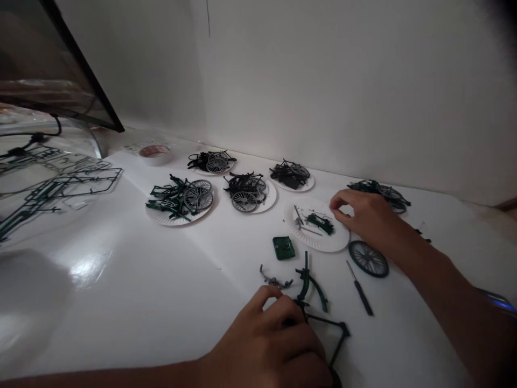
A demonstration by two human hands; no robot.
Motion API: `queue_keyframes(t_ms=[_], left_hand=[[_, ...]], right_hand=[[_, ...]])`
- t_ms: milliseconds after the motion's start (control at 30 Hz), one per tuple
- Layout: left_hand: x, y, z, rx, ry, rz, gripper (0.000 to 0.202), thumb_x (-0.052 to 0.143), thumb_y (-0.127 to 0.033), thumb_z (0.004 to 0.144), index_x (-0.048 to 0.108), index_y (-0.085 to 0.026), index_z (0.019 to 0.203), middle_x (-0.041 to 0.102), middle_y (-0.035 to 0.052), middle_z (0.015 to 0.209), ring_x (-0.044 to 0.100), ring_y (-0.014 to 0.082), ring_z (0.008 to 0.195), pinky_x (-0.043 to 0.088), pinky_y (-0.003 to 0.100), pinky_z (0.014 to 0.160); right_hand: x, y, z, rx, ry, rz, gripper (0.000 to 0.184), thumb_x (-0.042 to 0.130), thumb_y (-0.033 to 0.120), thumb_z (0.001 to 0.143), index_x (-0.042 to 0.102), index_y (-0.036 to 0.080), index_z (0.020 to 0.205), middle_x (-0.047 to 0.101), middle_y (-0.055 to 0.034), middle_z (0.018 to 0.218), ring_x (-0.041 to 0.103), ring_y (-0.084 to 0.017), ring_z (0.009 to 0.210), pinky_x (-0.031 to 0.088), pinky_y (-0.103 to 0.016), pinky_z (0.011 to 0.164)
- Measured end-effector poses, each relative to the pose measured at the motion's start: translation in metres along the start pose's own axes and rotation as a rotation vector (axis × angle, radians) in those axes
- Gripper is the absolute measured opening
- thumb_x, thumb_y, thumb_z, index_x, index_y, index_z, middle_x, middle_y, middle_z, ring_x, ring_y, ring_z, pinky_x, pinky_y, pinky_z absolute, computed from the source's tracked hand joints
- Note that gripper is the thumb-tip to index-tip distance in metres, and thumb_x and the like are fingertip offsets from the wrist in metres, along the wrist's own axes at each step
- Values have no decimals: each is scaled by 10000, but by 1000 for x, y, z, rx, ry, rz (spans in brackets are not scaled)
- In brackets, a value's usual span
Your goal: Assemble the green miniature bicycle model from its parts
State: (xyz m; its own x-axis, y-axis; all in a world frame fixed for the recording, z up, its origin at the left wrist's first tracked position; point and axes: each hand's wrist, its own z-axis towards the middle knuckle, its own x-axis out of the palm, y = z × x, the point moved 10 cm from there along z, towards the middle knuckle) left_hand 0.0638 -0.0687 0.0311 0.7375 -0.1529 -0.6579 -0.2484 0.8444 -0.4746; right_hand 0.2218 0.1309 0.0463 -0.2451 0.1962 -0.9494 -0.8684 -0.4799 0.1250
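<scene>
My left hand (270, 345) grips a dark green plastic model bicycle frame (329, 323) at the bottom of the view, and the frame's lower part is partly hidden by my fingers. A curved green frame piece (312, 285) rises from it. My right hand (359, 215) hangs with curled fingers at the rim of a white paper plate (317, 237) holding small green and grey parts (319, 222). Close by lie a spoked model wheel (368, 258), a small black-handled screwdriver (360, 295), a green plastic plate piece (283, 248) and a grey part (276, 281).
Several paper plates (177, 215) piled with model bicycle parts stand along the white wall. More parts (379, 193) lie at the back right. A tape roll (154, 153) sits behind them. Green parts on sprues (60, 188) lie at the left, under a dark-edged panel (60, 70).
</scene>
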Motion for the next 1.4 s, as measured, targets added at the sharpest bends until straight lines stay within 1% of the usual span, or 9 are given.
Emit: queue_keyframes(t_ms=[267,467,633,700,833,933,1100,1200,1400], left_hand=[[2,1,2,-21,17,-3,157,651,-317,992,702,-191,913,761,-31,920,582,165,933,363,342,912],[4,5,0,-117,69,-54,142,665,-330,983,716,-202,946,766,-38,963,591,162,974,358,348,970],[0,3,1,-146,91,-101,125,689,-312,969,733,-195,964,761,-41,979,590,151,985,342,338,989],[0,3,0,-156,102,-113,120,684,-304,973,736,-196,965,761,-35,986,588,154,991,338,339,987],[0,5,-1,-186,93,-132,91,699,-285,961,736,-203,968,755,-33,973,573,163,1002,337,337,972],[0,6,-2,-201,89,-137,98,713,-297,951,729,-201,968,750,-34,970,568,161,992,336,339,968],[2,0,0,-161,121,-125,101,674,-290,982,725,-203,983,753,-37,1027,570,157,1013,328,345,987],[3,-2,1,-130,137,-95,146,625,-299,1013,729,-196,1009,750,-40,1058,568,158,1036,324,350,1011],[-1,-4,0,-105,100,-52,140,617,-272,1018,725,-184,1027,745,-33,1036,582,150,1018,336,352,1024]], right_hand=[[-44,31,-3,36,-237,59,96,541,278,939,630,284,901,722,-70,925,693,-273,832,522,-425,818],[-67,65,-26,57,-292,125,45,621,318,936,622,305,979,753,-36,964,721,-267,848,538,-408,793],[-57,94,-84,78,-203,224,112,662,319,925,632,359,1025,777,3,991,754,-238,844,585,-371,774],[-48,97,-109,148,-161,334,121,677,348,916,637,386,1023,768,-2,1063,752,-257,903,601,-404,819],[-35,104,-144,223,-104,539,160,679,418,912,618,379,1055,772,-17,989,761,-252,882,641,-412,791],[-30,108,-153,233,-21,553,203,700,393,894,629,327,1071,783,-10,944,771,-219,851,651,-326,739],[-38,108,-156,169,-43,448,207,707,341,882,628,318,1072,776,48,868,761,-140,760,618,-196,684],[-31,104,-156,180,-6,449,176,684,323,897,628,306,1063,768,60,815,756,-120,718,610,-169,676],[-21,100,-155,225,57,401,180,617,392,939,654,266,1063,798,9,848,780,-153,735,623,-197,676]])
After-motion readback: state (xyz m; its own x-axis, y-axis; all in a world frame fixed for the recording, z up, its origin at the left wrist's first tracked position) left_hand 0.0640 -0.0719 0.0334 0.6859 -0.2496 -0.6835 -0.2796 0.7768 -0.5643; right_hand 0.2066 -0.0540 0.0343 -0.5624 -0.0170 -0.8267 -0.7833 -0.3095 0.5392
